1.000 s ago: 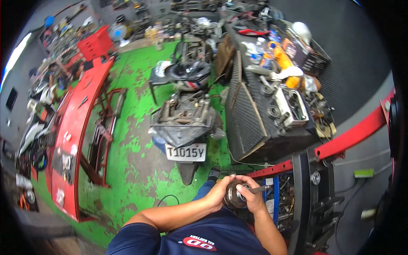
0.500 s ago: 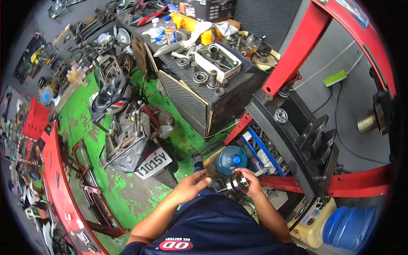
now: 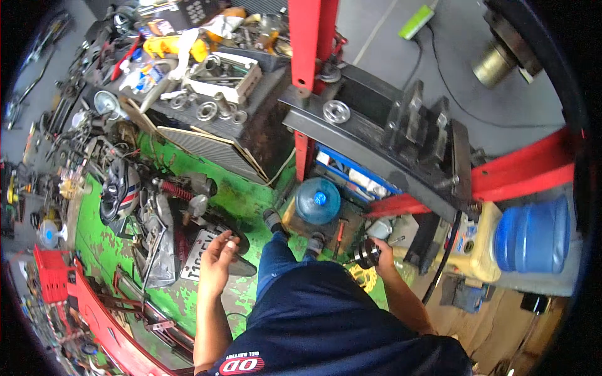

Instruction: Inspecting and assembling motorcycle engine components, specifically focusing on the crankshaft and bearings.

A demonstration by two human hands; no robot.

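Note:
My right hand [image 3: 384, 255] grips a motorcycle crankshaft [image 3: 366, 253], a dark round steel assembly with a thin shaft sticking out past the fingers. It is held to the right of my body, above the floor. My left hand [image 3: 215, 263] is raised on the other side, fingers loosely bent and thumb apart, with nothing plainly in it. Behind that hand, lower down, lies a motorcycle's licence plate [image 3: 197, 254]. A bearing [image 3: 337, 111] rests on the black bed of the press [image 3: 376, 147], ahead of my right hand.
A blue water jug [image 3: 318, 200] and a red-handled hammer [image 3: 340, 238] are near my feet. The dark workbench [image 3: 269, 103] carries bearings and a white parts box [image 3: 244, 88]. Red press posts [image 3: 303, 44] stand ahead. Another blue jug [image 3: 533, 235] lies at right. A red lift [image 3: 106, 319] stands at left.
My view has turned right. The crankshaft, earlier in front of my body between both hands, is now out to the right in my right hand. My left hand has moved away to the left.

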